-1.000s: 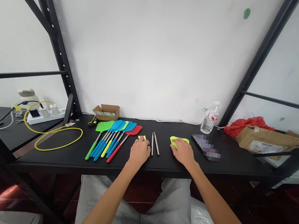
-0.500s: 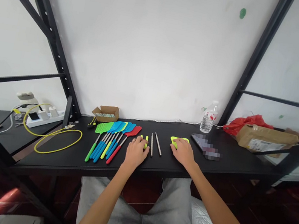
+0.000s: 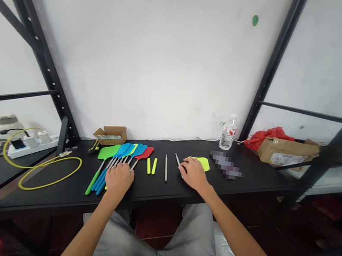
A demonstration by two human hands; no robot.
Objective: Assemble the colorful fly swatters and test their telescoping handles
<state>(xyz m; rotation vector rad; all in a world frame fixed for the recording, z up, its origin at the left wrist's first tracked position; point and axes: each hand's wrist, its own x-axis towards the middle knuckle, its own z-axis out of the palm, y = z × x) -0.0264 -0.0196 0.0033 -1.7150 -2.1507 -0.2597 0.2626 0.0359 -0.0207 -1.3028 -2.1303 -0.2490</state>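
Observation:
My left hand [image 3: 119, 177] lies over the handles of a fanned row of fly swatters, fingers apart and resting on them; it covers part of the red swatter [image 3: 145, 153] and its neighbours. At the row's left end is a green swatter [image 3: 108, 151], with blue swatters [image 3: 125, 150] beside it. Two short yellow handle pieces [image 3: 151, 166] lie side by side to the right. Further along is a metal rod [image 3: 166, 168]. My right hand [image 3: 195, 175], its fingers spread, reaches over a second metal rod [image 3: 177, 159] and the near-left part of a loose yellow swatter head [image 3: 204, 164].
A small open cardboard box [image 3: 110, 135] stands behind the swatters. A water bottle [image 3: 228, 133] and a blurred phone [image 3: 225, 165] are at the right. Yellow cable [image 3: 50, 184] loops by the power strip [image 3: 35, 147]. A larger box [image 3: 286, 152] sits far right.
My left hand has left the yellow handle pieces and moved left onto the swatter handles. My right hand has shifted from the yellow head toward the nearer rod. The view has turned right.

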